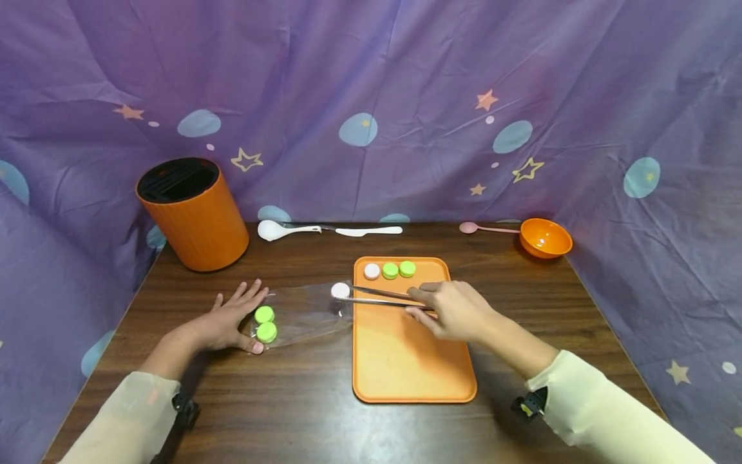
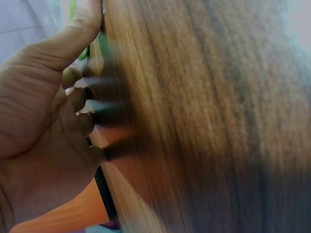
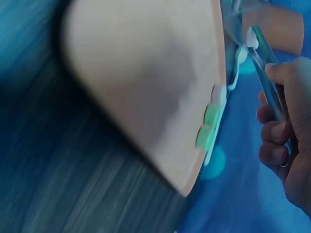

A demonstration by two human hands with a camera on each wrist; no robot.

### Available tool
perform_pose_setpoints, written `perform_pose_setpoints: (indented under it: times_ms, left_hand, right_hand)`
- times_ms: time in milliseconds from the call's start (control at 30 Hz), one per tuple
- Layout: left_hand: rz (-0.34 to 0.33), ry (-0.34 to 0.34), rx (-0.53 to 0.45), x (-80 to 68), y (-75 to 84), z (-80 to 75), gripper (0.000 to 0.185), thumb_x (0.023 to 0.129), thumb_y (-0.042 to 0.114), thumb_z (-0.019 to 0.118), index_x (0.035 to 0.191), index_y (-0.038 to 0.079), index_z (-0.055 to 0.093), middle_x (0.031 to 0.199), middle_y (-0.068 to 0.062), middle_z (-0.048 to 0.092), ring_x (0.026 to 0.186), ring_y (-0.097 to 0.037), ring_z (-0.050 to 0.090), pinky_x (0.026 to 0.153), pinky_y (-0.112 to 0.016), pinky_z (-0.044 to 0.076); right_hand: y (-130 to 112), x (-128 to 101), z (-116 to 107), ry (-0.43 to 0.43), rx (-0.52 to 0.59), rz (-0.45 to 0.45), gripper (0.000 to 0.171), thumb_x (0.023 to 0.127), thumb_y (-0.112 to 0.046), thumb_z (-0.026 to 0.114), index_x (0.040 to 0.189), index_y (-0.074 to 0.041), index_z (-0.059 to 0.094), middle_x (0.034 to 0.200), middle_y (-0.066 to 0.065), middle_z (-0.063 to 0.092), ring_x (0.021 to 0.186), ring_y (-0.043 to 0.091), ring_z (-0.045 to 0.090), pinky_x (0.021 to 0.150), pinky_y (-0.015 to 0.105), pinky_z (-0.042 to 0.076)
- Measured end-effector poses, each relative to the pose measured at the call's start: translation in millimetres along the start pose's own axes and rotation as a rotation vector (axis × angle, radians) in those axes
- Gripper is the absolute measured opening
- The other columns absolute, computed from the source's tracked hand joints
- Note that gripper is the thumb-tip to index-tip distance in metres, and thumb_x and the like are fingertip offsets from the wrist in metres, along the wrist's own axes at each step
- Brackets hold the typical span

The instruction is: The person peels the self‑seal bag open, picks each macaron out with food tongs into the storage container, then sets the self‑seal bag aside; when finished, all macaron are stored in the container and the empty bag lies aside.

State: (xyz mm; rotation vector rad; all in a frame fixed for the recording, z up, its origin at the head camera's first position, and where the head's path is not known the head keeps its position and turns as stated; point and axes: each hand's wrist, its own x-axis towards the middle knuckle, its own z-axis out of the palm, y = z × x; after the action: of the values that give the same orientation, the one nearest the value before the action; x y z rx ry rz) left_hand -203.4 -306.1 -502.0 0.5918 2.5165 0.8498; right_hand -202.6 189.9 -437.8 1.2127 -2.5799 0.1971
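Note:
A clear plastic bag [image 1: 304,322] lies on the table with two green round pieces [image 1: 266,332] at its left end. My left hand [image 1: 226,321] rests beside that end, fingers and thumb spread around the green pieces; in the left wrist view the hand [image 2: 43,107] has its fingertips down at the wood. Over the orange tray [image 1: 411,380], my right hand [image 1: 455,312] grips metal tongs [image 1: 385,303]. Between the tong tips is a white round piece [image 1: 340,290], at the bag's right end; whether it is inside the bag I cannot tell.
Along the tray's far edge sit a white piece [image 1: 371,271] and two green ones [image 1: 408,269]. Behind lie a white ladle [image 1: 271,230], a white knife [image 1: 371,231] and a pink spoon [image 1: 469,227]. An orange knife block [image 1: 203,219] stands left, an orange bowl [image 1: 545,238] right.

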Motion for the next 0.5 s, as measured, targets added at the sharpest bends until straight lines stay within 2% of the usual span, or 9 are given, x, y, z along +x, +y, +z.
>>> perform_pose_setpoints:
  times_ms: [167,233,500]
  left_hand:
    - [-0.027,0.001,0.025,2.6,-6.0,1.5,0.140,0.074,0.071,0.089,0.178,0.008,0.019,0.185,-0.024,-0.005,0.169,-0.056,-0.013,0.121,-0.088,-0.017]
    - [-0.041,0.000,0.040,3.3,-7.8,1.7,0.141,0.073,0.073,0.089,0.177,0.008,0.019,0.185,-0.024,-0.004,0.169,-0.056,-0.012,0.122,-0.088,-0.016]
    - [-0.014,-0.019,-0.009,-1.8,3.3,0.0,0.136,0.078,0.067,0.087,0.178,0.009,0.015,0.185,-0.024,-0.008,0.168,-0.056,-0.017,0.121,-0.087,-0.019]
  right_hand:
    - [15.4,-18.7,-4.0,0.005,-0.004,0.043,0.021,0.100,-0.033,0.080,0.110,-0.014,0.080,0.077,-0.010,0.063,0.059,0.004,0.049,0.053,0.030,0.048]
    - [21.3,-25.0,-2.9,-0.001,-0.005,0.071,0.023,0.101,-0.033,0.080,0.112,-0.013,0.081,0.079,-0.009,0.067,0.061,0.006,0.054,0.053,0.032,0.051]
    - [35.6,-42.7,12.1,-0.027,-0.017,0.144,0.025,0.099,-0.030,0.082,0.114,-0.010,0.082,0.094,0.001,0.081,0.071,0.020,0.074,0.056,0.043,0.059]
